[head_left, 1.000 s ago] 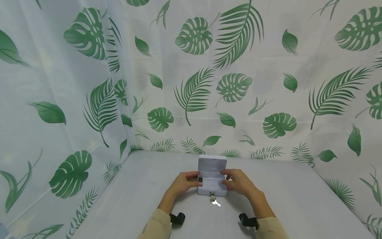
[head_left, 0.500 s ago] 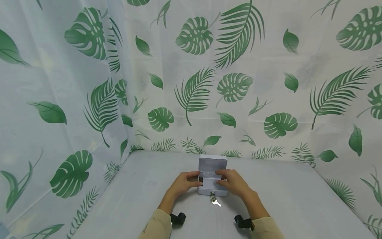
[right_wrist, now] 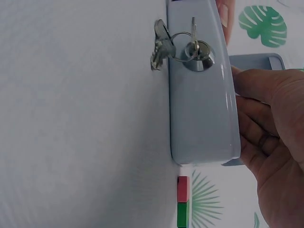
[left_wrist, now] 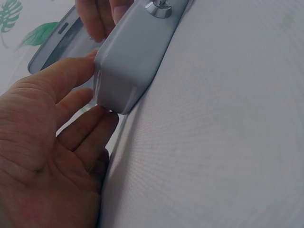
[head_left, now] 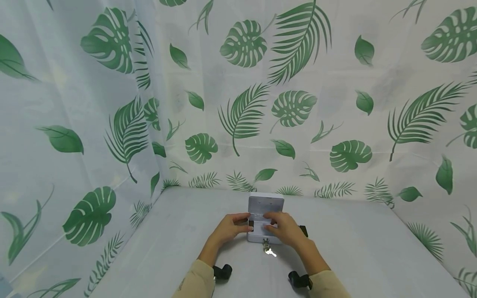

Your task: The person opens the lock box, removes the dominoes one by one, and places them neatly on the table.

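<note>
A small grey metal cash box (head_left: 269, 239) stands on the table with its lid (head_left: 266, 203) raised. Keys (right_wrist: 163, 47) on a ring hang from the lock (right_wrist: 198, 54) in its front. My left hand (head_left: 228, 227) grips the box's left side, thumb at the front corner, other fingers along the side wall and lower edge. Between thumb and index finger a dark patch (head_left: 251, 224) shows at that side. My right hand (head_left: 287, 228) reaches over the right side into the box, thumb and index finger apart with nothing visible between them. The front wall hides the other fingertips in the right wrist view.
A dark block (head_left: 303, 230) sits just right of the box, beside my right hand. In the right wrist view, a red and green block (right_wrist: 183, 202) stands past the box's right end. A leaf-print curtain (head_left: 246, 103) closes off the back and left of the white table (head_left: 179, 211).
My right hand has moved left from the box's right edge to over its inside, uncovering the dark block at the right. My left hand and the box have stayed in place.
</note>
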`<action>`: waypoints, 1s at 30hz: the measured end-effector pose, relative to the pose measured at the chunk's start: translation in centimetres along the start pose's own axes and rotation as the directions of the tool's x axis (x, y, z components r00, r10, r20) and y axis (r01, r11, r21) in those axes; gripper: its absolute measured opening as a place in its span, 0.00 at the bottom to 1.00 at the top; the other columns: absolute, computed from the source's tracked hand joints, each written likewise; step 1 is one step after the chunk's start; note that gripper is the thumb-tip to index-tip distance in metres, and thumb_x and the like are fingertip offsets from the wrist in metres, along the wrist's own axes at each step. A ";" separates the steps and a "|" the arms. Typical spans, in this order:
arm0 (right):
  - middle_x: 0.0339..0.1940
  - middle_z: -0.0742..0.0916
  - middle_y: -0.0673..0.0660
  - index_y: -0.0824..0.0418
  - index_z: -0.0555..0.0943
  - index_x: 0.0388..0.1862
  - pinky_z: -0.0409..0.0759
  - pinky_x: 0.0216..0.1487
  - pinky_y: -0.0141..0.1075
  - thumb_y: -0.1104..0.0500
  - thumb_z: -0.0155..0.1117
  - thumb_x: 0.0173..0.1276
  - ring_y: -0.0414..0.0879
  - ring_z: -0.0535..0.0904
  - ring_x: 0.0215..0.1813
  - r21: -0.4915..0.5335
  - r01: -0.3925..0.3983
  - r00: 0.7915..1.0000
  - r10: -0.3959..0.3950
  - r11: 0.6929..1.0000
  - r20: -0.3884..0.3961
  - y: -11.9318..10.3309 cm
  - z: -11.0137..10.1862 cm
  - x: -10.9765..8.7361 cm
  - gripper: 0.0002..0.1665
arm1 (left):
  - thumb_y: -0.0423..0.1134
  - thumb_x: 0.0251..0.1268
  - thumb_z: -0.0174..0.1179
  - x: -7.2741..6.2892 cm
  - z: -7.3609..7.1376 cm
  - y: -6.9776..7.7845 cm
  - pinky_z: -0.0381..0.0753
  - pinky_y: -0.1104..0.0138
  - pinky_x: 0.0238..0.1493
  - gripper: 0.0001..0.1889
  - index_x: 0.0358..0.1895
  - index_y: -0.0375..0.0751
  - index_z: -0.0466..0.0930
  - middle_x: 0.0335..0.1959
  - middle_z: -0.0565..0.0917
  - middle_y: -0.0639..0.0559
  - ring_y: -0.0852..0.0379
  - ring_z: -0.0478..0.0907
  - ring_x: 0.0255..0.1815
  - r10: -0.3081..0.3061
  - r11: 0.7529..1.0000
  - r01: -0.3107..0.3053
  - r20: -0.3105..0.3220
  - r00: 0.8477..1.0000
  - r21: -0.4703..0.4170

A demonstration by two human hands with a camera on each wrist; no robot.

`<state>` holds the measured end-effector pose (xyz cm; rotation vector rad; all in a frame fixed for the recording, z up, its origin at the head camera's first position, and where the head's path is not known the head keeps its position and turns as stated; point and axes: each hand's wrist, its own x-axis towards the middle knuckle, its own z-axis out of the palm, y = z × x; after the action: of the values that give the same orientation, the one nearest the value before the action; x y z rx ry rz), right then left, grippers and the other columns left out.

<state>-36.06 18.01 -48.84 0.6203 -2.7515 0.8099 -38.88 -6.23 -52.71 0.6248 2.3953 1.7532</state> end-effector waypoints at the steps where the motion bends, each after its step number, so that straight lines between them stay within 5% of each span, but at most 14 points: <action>1: 0.46 0.91 0.56 0.61 0.87 0.55 0.83 0.40 0.38 0.62 0.76 0.65 0.43 0.83 0.41 0.004 -0.001 1.000 0.001 1.000 0.003 0.0 0.1 0.0 0.19 | 0.43 0.64 0.74 0.0 0.0 0.0 0.73 0.46 0.74 0.29 0.67 0.42 0.81 0.67 0.83 0.44 0.44 0.79 0.70 0.000 1.000 0.000 0.001 1.000 -0.001; 13: 0.53 0.91 0.58 0.63 0.86 0.57 0.87 0.45 0.43 0.63 0.74 0.67 0.44 0.85 0.44 0.063 0.011 0.999 -0.014 0.998 0.044 -0.4 0.9 0.6 0.19 | 0.44 0.64 0.74 0.2 0.0 -0.1 0.73 0.46 0.74 0.29 0.67 0.42 0.81 0.67 0.83 0.45 0.44 0.78 0.71 0.001 1.000 -0.001 0.002 1.000 0.000; 30: 0.42 0.91 0.53 0.62 0.87 0.56 0.80 0.36 0.31 0.63 0.74 0.68 0.39 0.80 0.37 0.087 0.050 0.995 -0.057 0.995 0.082 -0.4 1.5 1.5 0.18 | 0.43 0.64 0.74 0.1 0.1 0.0 0.73 0.47 0.74 0.29 0.68 0.40 0.81 0.67 0.83 0.45 0.43 0.78 0.71 -0.005 1.000 0.005 -0.006 1.000 -0.005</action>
<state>-37.36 16.40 -49.46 0.7578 -2.7741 0.9119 -38.92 -6.12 -52.78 0.6134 2.3938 1.7604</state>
